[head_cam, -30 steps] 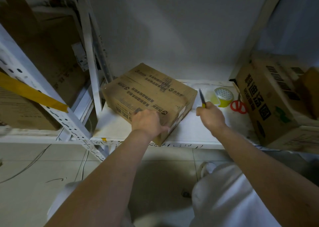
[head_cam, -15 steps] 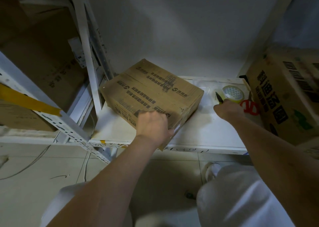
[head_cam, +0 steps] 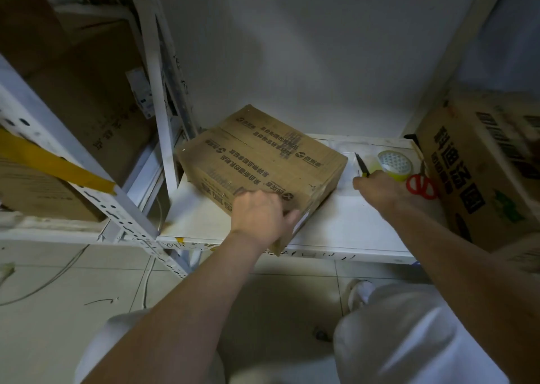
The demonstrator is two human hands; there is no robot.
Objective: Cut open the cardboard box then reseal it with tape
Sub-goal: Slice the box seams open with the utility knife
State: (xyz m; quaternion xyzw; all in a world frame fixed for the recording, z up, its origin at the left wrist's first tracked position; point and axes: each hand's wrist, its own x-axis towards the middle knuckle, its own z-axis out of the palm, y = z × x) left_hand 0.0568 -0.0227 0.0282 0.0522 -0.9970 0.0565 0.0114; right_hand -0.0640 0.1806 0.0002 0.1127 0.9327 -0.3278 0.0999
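A brown cardboard box (head_cam: pixel 263 161) with dark print lies on the white shelf (head_cam: pixel 344 225), its near corner sticking out over the shelf's front edge. My left hand (head_cam: pixel 260 212) grips that near corner from above. My right hand (head_cam: pixel 380 187) holds a utility knife (head_cam: pixel 361 165) with a dark blade end and yellow body, pointing up and away, just right of the box. A roll of clear tape (head_cam: pixel 394 164) with a yellowish rim lies behind my right hand. Red-handled scissors (head_cam: pixel 422 186) lie next to the roll.
A large printed carton (head_cam: pixel 485 164) stands at the shelf's right end. White slotted shelf uprights (head_cam: pixel 155 97) rise on the left, with more cartons (head_cam: pixel 96 114) behind them and a strip of yellow tape (head_cam: pixel 58 164). Tiled floor (head_cam: pixel 58 310) lies below.
My right hand with the knife has moved right, away from the box and close to the tape roll and scissors. My left hand has kept its grip on the box corner.
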